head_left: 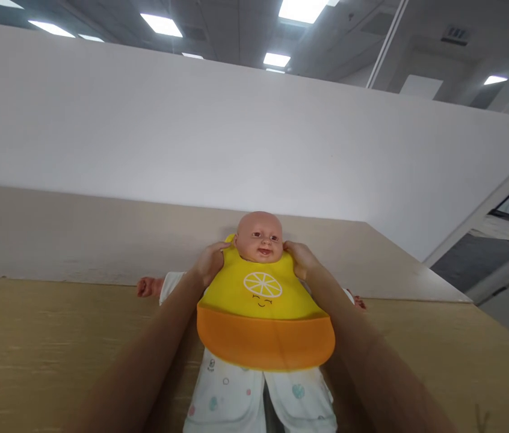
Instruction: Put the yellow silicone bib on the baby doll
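A baby doll (pixel 259 234) lies face up with its arms spread out, dressed in white clothes (pixel 227 391) with small printed shapes. Over its chest is a yellow silicone bib (pixel 231 288) with a white citrus slice, a smiling face and an orange catch pocket (pixel 266 341). My left hand (pixel 210 263) is closed on the bib's neck strap beside the doll's head. On the other side of the neck, my right hand (pixel 300 257) grips the other strap end, fingers partly hidden behind the head. Whether the strap is fastened behind the neck is hidden.
The doll rests on a wooden tabletop (pixel 56 349), with a paler board (pixel 78 240) behind it. A white partition (pixel 191 132) rises at the back. At right, a framed opening (pixel 502 234) shows a grey floor.
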`<state>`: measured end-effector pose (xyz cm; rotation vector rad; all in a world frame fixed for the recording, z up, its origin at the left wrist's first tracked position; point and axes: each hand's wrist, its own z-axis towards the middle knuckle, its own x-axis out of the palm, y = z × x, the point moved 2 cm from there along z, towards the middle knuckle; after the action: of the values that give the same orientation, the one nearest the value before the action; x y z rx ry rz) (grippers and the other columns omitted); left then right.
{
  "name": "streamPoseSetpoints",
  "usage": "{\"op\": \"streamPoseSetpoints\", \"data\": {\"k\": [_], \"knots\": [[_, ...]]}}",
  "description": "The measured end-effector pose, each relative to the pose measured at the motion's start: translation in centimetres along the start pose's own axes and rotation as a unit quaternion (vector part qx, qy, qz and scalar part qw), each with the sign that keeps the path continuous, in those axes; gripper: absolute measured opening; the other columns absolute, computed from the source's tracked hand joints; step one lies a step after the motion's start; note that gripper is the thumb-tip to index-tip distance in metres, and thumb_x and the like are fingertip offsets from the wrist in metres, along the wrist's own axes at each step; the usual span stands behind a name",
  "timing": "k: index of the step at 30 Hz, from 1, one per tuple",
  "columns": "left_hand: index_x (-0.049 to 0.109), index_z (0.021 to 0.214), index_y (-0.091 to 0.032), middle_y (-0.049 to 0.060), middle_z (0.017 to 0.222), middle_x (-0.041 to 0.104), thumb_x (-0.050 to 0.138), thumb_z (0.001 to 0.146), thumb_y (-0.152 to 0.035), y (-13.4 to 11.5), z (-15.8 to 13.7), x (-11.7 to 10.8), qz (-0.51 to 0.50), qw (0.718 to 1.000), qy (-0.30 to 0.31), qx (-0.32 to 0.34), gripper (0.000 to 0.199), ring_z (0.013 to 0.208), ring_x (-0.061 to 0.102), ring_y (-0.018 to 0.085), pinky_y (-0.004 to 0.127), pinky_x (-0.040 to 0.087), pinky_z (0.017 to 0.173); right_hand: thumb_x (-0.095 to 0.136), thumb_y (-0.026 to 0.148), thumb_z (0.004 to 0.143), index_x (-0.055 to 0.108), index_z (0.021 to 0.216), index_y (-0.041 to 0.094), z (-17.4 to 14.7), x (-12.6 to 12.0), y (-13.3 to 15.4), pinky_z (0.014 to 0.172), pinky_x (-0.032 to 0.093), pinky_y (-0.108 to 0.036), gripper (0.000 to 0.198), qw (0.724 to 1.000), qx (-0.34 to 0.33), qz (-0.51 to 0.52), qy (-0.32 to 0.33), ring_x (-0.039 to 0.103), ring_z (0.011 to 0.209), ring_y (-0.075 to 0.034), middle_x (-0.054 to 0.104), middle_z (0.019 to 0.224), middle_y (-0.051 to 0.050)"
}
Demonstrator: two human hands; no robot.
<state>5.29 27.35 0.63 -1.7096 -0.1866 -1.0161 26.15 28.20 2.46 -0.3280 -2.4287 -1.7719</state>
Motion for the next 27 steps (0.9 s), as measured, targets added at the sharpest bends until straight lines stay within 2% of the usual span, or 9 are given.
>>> {"op": "streamPoseSetpoints", "data": {"k": [5,10,13,17,21,25,27], "knots": [[0.061,0.113,-0.013,0.01,0.097,0.071,0.056,0.073,-0.023,0.1,0.4,-0.7,-0.007,1.0,0.017,0.011,0.041,0.09,0.067,0.025,0.036,0.049,0.088,0.051,0.021,0.071,0.061,0.071,0.017,-0.5,0.3,0.6,0.048,0.048,-0.026,0.01,0.999,0.018,-0.029,0.005,0.056,0.046,-0.015,0.063,0.053,-0.002],[0.061,0.112,-0.01,0.011,0.095,0.071,0.055,0.073,-0.022,0.0,0.1,-0.5,-0.026,1.0,0.015,0.009,0.041,0.089,0.067,0.025,0.036,0.048,0.088,0.055,0.014,0.068,0.064,0.069,0.015,-0.1,0.4,0.6,0.053,0.051,-0.028,0.01,0.997,0.014,-0.07,0.012,0.061,0.052,-0.018,0.066,0.056,-0.006],[0.061,0.111,-0.01,0.011,0.093,0.071,0.053,0.074,-0.022,-0.1,0.0,-0.2,-0.031,0.999,0.026,0.015,0.04,0.088,0.067,0.025,0.037,0.048,0.088,0.055,0.01,0.065,0.065,0.068,0.014,1.0,-0.1,0.4,0.055,0.053,-0.03,0.011,0.994,0.018,-0.103,0.032,0.063,0.053,-0.019,0.066,0.057,-0.007],[0.061,0.11,-0.01,0.012,0.093,0.071,0.053,0.074,-0.023,-0.1,0.0,-0.3,-0.03,0.999,0.037,0.015,0.039,0.089,0.067,0.025,0.037,0.047,0.09,0.06,0.013,0.065,0.066,0.072,0.013,2.6,-0.6,-0.1,0.062,0.055,-0.035,0.009,0.985,0.028,-0.145,0.087,0.065,0.06,-0.022,0.067,0.058,-0.008],[0.062,0.11,-0.01,0.011,0.093,0.071,0.054,0.073,-0.023,-0.2,-0.1,-0.2,-0.027,0.999,0.031,0.021,0.04,0.089,0.067,0.025,0.038,0.046,0.09,0.066,0.017,0.063,0.067,0.073,0.014,3.1,-0.1,-0.9,0.069,0.055,-0.039,0.011,0.985,0.024,-0.107,0.13,0.066,0.069,-0.024,0.068,0.063,-0.008],[0.063,0.109,-0.013,0.01,0.092,0.071,0.055,0.075,-0.026,-0.2,-0.3,0.1,-0.019,1.0,0.017,0.01,0.038,0.09,0.067,0.026,0.038,0.047,0.089,0.068,0.019,0.064,0.067,0.071,0.016,2.3,1.0,-1.4,0.07,0.055,-0.036,0.008,0.989,-0.01,-0.038,0.144,0.066,0.074,-0.024,0.069,0.066,-0.008],[0.063,0.109,-0.015,0.009,0.092,0.071,0.055,0.078,-0.031,-0.3,-0.3,0.1,-0.02,1.0,-0.003,0.004,0.036,0.09,0.067,0.026,0.039,0.048,0.088,0.066,0.018,0.065,0.066,0.067,0.015,1.9,1.3,-1.4,0.068,0.054,-0.034,0.003,0.99,-0.004,-0.018,0.142,0.065,0.074,-0.024,0.068,0.064,-0.008]]}}
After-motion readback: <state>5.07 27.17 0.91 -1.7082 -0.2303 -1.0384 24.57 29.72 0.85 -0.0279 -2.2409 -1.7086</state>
